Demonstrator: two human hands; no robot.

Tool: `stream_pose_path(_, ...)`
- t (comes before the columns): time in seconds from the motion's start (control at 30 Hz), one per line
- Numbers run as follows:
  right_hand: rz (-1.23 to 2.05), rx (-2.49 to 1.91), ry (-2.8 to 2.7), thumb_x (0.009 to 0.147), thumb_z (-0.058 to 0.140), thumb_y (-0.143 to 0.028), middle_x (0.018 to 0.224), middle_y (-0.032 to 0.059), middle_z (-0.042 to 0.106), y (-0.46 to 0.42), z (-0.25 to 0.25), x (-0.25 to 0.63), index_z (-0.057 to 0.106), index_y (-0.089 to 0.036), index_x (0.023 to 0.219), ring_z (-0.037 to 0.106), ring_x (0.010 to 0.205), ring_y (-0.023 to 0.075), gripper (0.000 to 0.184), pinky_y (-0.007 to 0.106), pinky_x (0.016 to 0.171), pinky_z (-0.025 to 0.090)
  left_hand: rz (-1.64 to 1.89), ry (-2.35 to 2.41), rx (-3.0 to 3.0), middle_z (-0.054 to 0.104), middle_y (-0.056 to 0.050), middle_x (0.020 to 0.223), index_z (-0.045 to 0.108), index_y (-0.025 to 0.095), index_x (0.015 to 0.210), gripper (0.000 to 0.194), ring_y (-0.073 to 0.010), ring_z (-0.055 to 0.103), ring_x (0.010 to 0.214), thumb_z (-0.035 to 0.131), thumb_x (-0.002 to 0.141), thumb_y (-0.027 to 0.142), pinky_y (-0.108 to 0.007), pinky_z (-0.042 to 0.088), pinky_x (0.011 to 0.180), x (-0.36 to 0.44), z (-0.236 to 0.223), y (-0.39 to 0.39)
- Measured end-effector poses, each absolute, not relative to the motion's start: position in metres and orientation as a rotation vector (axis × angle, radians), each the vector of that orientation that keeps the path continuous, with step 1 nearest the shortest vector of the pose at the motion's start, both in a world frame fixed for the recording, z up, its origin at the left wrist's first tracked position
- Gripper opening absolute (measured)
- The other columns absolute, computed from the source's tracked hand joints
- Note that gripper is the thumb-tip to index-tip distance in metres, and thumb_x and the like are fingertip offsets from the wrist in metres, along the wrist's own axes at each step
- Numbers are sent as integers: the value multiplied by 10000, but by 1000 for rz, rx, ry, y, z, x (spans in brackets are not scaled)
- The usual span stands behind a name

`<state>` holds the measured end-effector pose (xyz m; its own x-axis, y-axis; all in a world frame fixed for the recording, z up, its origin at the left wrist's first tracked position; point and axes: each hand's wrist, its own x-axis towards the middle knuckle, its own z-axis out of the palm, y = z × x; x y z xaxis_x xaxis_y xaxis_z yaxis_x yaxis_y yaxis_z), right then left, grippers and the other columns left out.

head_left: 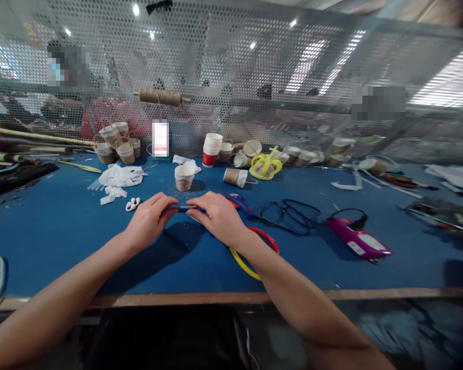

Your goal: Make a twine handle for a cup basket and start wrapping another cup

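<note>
Both my hands meet in the middle over the blue table. My left hand [148, 220] and my right hand [219, 218] each pinch one end of a thin, narrow strip [183, 207], seen edge-on; its kind cannot be made out. A white looped piece [132, 204] lies just left of my left hand. Beyond my fingers stands an upright small cup [184, 179] wrapped in brown material with a white rim. Partly behind my right hand is a blue glue gun [241, 204] with an orange part. A red and yellow ring [245, 264] lies partly under my right forearm.
White lace-like fabric [121, 176] lies left. Wrapped cups with handles [125, 151], a phone [160, 139], stacked paper cups [212, 149] and a yellow woven frame [266, 165] line the back. A purple power strip [358, 239] and black cable [289, 216] lie right. Perforated metal mesh [224, 67] rises behind.
</note>
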<state>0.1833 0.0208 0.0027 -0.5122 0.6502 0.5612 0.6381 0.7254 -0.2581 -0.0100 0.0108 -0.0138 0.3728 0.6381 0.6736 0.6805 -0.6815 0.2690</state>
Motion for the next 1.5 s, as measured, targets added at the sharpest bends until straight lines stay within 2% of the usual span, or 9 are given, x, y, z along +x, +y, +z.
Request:
stream_pose_path(0.2,-137,-997,-2213,838,529,-269,752,41,699,23,2,186,669,-160,782,563,697,173,185,280,647,396,-1366,-1228,-2343,560,-122,1012,532,141,1031,330,-227,555,940,645,729,213,-371,474,799,-20,-9,18)
stream_pose_path(0.37,-176,-1018,-2222,836,536,-274,754,29,695,24,5,190,674,-167,802,558,725,174,178,283,655,378,-1314,-1155,-2439,632,-48,713,618,149,843,103,-168,591,684,561,802,225,-287,479,632,-24,-10,21)
stream_pose_path(0.43,-296,-1033,-2211,826,552,-280,826,39,700,23,4,188,671,-166,870,558,817,196,171,306,705,356,-1300,-1151,-2453,639,-47,649,637,144,778,137,-159,587,620,533,821,223,-262,460,575,-21,-12,18)
stream_pose_path(0.53,-461,-1004,-2239,837,538,-298,847,44,700,19,1,182,656,-164,929,555,851,197,201,317,733,317,-1276,-1130,-2463,664,-61,651,652,133,766,170,-158,599,607,530,824,236,-249,453,561,-14,-15,14)
stream_pose_path(0.67,-533,-1039,-2339,890,448,-291,675,18,677,16,-5,175,651,-170,762,539,650,152,268,290,622,268,-1164,-1081,-2428,689,-70,669,659,129,805,212,-162,613,597,499,844,262,-248,438,560,-9,-18,14)
stream_pose_path(0.87,-564,-1134,-2316,903,420,-301,610,7,656,16,-11,171,621,-168,689,520,590,137,323,281,589,229,-869,-1162,-2362,671,-46,583,653,161,756,280,-155,589,520,422,877,262,-256,355,517,-5,-18,9)
stream_pose_path(1.13,-625,-1223,-2162,911,397,-304,574,5,643,16,-18,163,637,-175,708,536,552,138,340,282,603,238,-659,-1596,-2345,680,-65,595,619,159,803,282,-184,598,523,368,879,261,-260,311,493,9,-16,1)
stream_pose_path(1.23,-618,-1219,-2192,907,410,-292,594,7,652,17,-18,163,636,-172,710,543,575,140,323,283,602,235,-652,-1592,-2424,695,-56,636,604,170,875,255,-184,608,541,378,882,287,-250,318,489,7,-16,3)
stream_pose_path(1.5,-545,-1129,-2338,897,437,-285,637,12,672,18,-14,164,631,-179,785,563,631,144,248,282,584,238,-662,-1552,-2510,661,-89,602,603,152,784,254,-208,599,546,389,868,261,-271,367,511,5,-13,3)
